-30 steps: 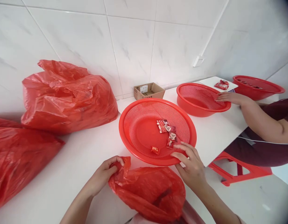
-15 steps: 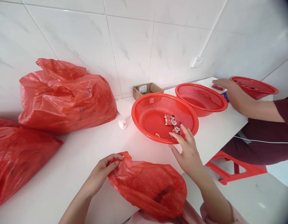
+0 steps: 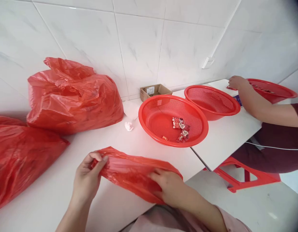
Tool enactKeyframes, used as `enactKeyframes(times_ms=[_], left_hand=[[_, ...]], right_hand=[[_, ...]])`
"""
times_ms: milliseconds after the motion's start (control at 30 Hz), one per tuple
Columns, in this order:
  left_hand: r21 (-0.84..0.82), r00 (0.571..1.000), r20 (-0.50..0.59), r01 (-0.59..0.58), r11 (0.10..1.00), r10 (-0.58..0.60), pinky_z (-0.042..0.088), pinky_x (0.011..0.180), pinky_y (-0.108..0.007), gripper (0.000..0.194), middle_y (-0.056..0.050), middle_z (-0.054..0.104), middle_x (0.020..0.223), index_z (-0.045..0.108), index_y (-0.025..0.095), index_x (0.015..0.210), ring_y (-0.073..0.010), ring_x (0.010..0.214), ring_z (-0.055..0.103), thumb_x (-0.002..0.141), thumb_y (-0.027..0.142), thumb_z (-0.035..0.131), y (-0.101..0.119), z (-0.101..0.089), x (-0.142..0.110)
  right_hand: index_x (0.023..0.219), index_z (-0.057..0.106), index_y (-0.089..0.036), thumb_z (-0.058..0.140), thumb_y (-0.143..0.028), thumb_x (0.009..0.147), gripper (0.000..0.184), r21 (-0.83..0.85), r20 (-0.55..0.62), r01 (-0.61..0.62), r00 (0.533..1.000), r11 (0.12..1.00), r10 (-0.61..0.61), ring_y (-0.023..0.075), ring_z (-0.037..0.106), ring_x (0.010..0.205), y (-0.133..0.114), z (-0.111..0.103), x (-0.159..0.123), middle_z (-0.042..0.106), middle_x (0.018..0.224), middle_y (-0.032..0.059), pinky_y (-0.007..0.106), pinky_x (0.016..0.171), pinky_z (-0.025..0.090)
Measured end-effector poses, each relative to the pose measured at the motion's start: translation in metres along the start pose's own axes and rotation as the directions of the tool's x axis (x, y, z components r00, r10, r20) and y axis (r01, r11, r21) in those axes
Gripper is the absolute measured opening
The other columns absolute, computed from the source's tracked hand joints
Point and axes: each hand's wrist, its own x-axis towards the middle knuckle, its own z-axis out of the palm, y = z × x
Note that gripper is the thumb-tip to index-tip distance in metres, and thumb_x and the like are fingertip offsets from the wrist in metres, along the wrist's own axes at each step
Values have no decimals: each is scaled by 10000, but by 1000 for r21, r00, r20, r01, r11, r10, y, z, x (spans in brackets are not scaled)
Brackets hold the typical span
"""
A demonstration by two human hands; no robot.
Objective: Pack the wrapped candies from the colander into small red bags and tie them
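Observation:
My left hand (image 3: 87, 178) pinches the left edge of a small red plastic bag (image 3: 129, 170) near the front edge of the white table (image 3: 66, 193). My right hand (image 3: 169, 188) grips the bag's right side, fingers curled into the plastic. Just beyond the bag stands a red mesh basket (image 3: 173, 120) with a few small red wrapped sweets (image 3: 181, 126) lying in its bottom.
Two big stuffed red bags (image 3: 73, 96) (image 3: 20, 158) lie at the left. A crumpled white scrap (image 3: 129, 126) and a small cardboard box (image 3: 155, 91) sit behind the basket. Another person's hand (image 3: 235, 82) reaches between a second red basket (image 3: 211, 102) and a third (image 3: 272, 90). A red stool (image 3: 243, 178) stands below.
My right hand left the basket's rim and came back to take hold of the small bag. Both hands have lifted and stretched the bag flatter. The other person's hand moved further right.

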Motion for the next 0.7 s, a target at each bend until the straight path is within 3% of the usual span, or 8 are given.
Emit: enactKeyframes(times_ms=[100, 200, 300, 400, 500, 567, 633, 700], left_hand=[[146, 990, -23, -138, 980, 142, 408, 586, -152, 258, 12, 548, 964, 504, 173, 566, -119, 841, 548, 729, 232, 696, 2, -14, 5], [513, 953, 210, -298, 805, 219, 451, 701, -187, 248, -40, 553, 1068, 651, 208, 565, -215, 1144, 520, 791, 225, 551, 1, -21, 3], [727, 911, 409, -364, 582, 59, 498, 654, -254, 273, -49, 508, 1268, 764, 279, 856, -206, 959, 622, 861, 306, 492, -2, -19, -6], [826, 897, 441, -389, 407, -36, 548, 666, -325, 263, -32, 379, 1451, 737, 350, 1042, -118, 683, 619, 878, 401, 538, -8, -13, -13], [834, 865, 471, -500, 234, 171, 549, 826, -454, 221, -54, 234, 1556, 751, 314, 990, -293, 1040, 622, 833, 414, 632, -17, -6, -14], [822, 794, 485, -557, 118, 367, 476, 947, -557, 197, -99, 171, 1579, 740, 246, 960, -418, 1299, 434, 822, 362, 660, -20, 2, -15], [803, 722, 509, -594, 42, 468, 378, 1033, -619, 133, -132, 171, 1577, 713, 199, 913, -452, 1403, 280, 842, 286, 641, -23, 11, -18], [770, 689, 574, -638, -5, 442, 300, 1077, -651, 96, -124, 201, 1575, 692, 189, 819, -458, 1442, 198, 855, 202, 604, -25, 18, -21]], right_hand=[[1402, 497, -285, 654, -316, 795, 628, 51, 57, -73, 996, 996, 70, 288, 652, 1049, 5, -17, 7, 684, 1184, 76, 372, 850, 496], [1325, 563, -264, 650, -281, 762, 570, 59, 56, -110, 993, 992, 107, 310, 616, 1101, 7, -30, 16, 666, 1220, 78, 397, 877, 465], [1277, 594, -249, 650, -239, 722, 558, 45, 50, -111, 993, 993, 109, 335, 587, 1134, 10, -32, 24, 645, 1260, 81, 409, 868, 457], [1349, 545, -301, 660, -242, 708, 654, 57, 78, -76, 994, 996, 71, 336, 568, 1167, 14, -30, 28, 625, 1299, 60, 404, 879, 457], [1456, 433, -333, 687, -269, 700, 800, 69, 119, -81, 990, 994, 73, 343, 547, 1208, 15, -27, 31, 582, 1358, 78, 408, 899, 459], [1482, 394, -330, 699, -293, 698, 843, 63, 159, -92, 984, 994, 81, 342, 538, 1226, 16, -26, 33, 566, 1377, 88, 416, 917, 462], [1494, 369, -330, 704, -317, 695, 867, 51, 191, -90, 978, 995, 79, 335, 533, 1237, 17, -25, 37, 555, 1390, 84, 428, 941, 460], [1500, 357, -330, 706, -347, 696, 877, 41, 229, -89, 970, 995, 78, 334, 533, 1238, 17, -24, 40, 547, 1396, 84, 446, 963, 454]])
